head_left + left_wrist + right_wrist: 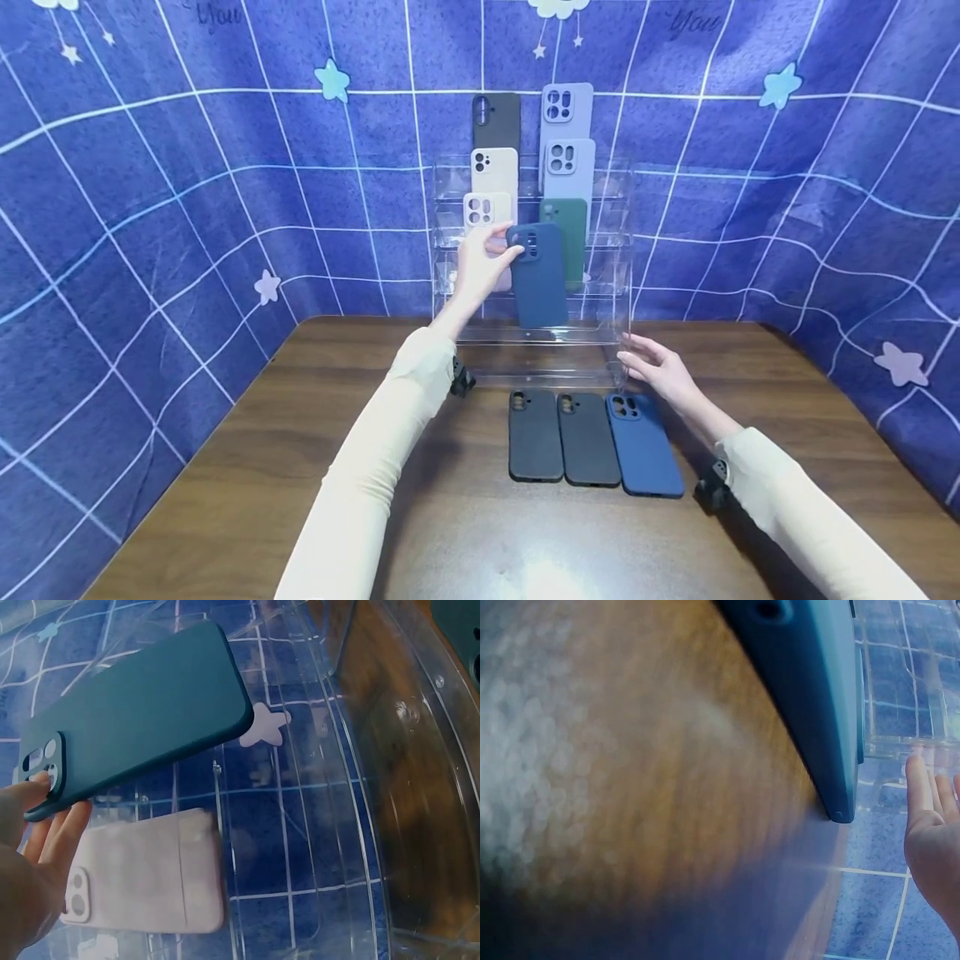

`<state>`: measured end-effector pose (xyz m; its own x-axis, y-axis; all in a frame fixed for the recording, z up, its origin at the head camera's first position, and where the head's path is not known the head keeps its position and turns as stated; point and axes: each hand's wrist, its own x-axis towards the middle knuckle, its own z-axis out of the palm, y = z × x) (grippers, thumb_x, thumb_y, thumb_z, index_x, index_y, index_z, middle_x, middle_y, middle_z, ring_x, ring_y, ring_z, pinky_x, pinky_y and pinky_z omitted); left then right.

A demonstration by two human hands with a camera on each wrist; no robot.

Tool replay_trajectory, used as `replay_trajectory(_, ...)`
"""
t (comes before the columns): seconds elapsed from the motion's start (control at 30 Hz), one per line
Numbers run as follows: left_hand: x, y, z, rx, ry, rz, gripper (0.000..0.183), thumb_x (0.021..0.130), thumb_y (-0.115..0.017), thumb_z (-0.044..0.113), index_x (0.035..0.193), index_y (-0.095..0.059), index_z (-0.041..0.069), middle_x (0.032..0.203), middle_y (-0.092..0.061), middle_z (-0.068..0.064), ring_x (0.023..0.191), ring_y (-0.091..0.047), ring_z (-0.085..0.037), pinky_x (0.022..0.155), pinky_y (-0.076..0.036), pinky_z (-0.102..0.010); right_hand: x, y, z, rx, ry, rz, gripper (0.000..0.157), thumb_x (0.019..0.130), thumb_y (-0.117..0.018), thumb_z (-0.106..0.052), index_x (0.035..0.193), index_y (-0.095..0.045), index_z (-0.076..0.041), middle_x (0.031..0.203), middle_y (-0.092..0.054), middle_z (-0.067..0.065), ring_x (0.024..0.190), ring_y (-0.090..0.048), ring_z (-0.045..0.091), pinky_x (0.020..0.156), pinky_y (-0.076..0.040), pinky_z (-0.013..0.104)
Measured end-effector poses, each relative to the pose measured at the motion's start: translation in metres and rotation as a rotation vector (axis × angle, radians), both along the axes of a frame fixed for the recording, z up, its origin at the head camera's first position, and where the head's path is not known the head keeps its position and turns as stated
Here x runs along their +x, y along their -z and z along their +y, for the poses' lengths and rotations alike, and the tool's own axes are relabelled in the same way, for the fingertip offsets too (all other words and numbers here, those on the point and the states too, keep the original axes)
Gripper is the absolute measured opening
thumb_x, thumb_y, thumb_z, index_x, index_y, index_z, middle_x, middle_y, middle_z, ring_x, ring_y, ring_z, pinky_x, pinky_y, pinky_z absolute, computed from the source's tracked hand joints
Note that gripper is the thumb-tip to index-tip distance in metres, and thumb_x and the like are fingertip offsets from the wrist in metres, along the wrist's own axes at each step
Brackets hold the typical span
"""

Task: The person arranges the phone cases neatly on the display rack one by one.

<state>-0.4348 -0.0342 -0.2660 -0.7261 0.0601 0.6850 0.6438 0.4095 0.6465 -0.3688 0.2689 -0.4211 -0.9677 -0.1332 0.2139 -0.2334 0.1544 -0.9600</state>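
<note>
My left hand (483, 265) pinches a dark blue phone case (542, 287) by its upper left corner, thumb at the camera cutout. The case hangs slightly tilted in front of a clear tiered display rack (600, 333). Below it in the left wrist view, a pale pink case (150, 874) stands in the rack. A green case (573, 242) is partly hidden behind the blue one. My right hand (660, 371) is at the rack's lower right side, fingers fairly straight; whether they touch it I cannot tell. In the right wrist view the hand (937, 840) is partly cut off.
Two black cases (536, 437) and a blue case (647, 446) lie side by side on the wooden table (315, 500) before the rack. Higher tiers hold a black case (498, 121), white cases (497, 169) and lavender cases (573, 171). Blue patterned cloth (225, 208) surrounds the table.
</note>
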Motion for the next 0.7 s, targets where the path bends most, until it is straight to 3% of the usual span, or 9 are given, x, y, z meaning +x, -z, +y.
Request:
replay_trajectory(0.2,-0.010,0.004,0.011,0.004,0.013,0.006,0.041,0.081,-0.073,0.012,0.120,-0.063,0.005,0.114,-0.063,-0.015,0.085,-0.067,-0.026,0.078,-0.056,-0.028,-0.001,0.001,0.002,-0.002,0.006,0.000,0.063,0.092,-0.061,-0.024,0.142,-0.034,0.001,0.146,-0.036,0.021,0.096,-0.059,-0.010,0.085,-0.052,0.017)
replay_trajectory(0.43,-0.013,0.015,0.027,-0.044,0.032,0.041,0.041,0.082,-0.072,0.011,0.121,-0.062,0.004,0.109,-0.062,-0.016,0.086,-0.067,-0.027,0.075,-0.057,-0.028,-0.002,0.003,0.003,0.009,0.013,-0.007,0.064,0.091,-0.062,-0.025,0.142,-0.034,0.001,0.146,-0.036,0.021,0.098,-0.061,-0.004,0.086,-0.052,0.018)
replay_trajectory(0.6,-0.016,0.024,0.037,-0.066,0.032,0.024,0.042,0.082,-0.072,0.014,0.122,-0.062,0.007,0.109,-0.062,-0.013,0.086,-0.068,-0.024,0.075,-0.056,-0.025,-0.002,0.003,0.003,0.010,0.016,-0.007,0.063,0.092,-0.061,-0.025,0.143,-0.034,0.001,0.145,-0.036,0.023,0.100,-0.062,0.002,0.085,-0.052,0.018)
replay_trajectory(0.7,-0.017,0.027,0.040,-0.082,0.022,0.013,0.043,0.082,-0.073,0.016,0.122,-0.062,0.009,0.109,-0.063,-0.012,0.085,-0.068,-0.023,0.078,-0.055,-0.025,-0.002,0.003,0.002,0.008,0.013,-0.006,0.064,0.092,-0.062,-0.025,0.142,-0.034,0.001,0.146,-0.036,0.022,0.097,-0.061,-0.003,0.086,-0.052,0.019)
